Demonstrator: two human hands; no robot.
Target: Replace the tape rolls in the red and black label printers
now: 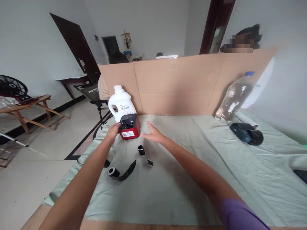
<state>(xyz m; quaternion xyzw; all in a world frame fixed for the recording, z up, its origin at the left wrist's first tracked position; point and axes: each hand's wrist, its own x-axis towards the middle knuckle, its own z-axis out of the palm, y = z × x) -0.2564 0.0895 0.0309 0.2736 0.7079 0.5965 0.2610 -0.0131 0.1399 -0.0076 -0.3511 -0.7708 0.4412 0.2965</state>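
Observation:
A small red and black box-shaped device point(129, 126) stands on the pale green cloth point(187, 166) near the table's far left. My left hand point(112, 131) touches its left side, fingers curled against it. My right hand point(153, 133) hovers just right of the device, fingers stretched out and holding nothing. Two black rolls with loose strips lie on the cloth nearer me: a smaller roll point(144, 152) and a bigger roll point(120, 172). A white jug point(119, 103) stands right behind the device.
A cardboard wall point(182, 83) closes the table's far side, with a person behind it at the right. A clear plastic bottle point(233, 97) leans at the far right, a dark gadget point(247, 133) beside it. A folding chair, wooden bench and fan stand on the floor at the left.

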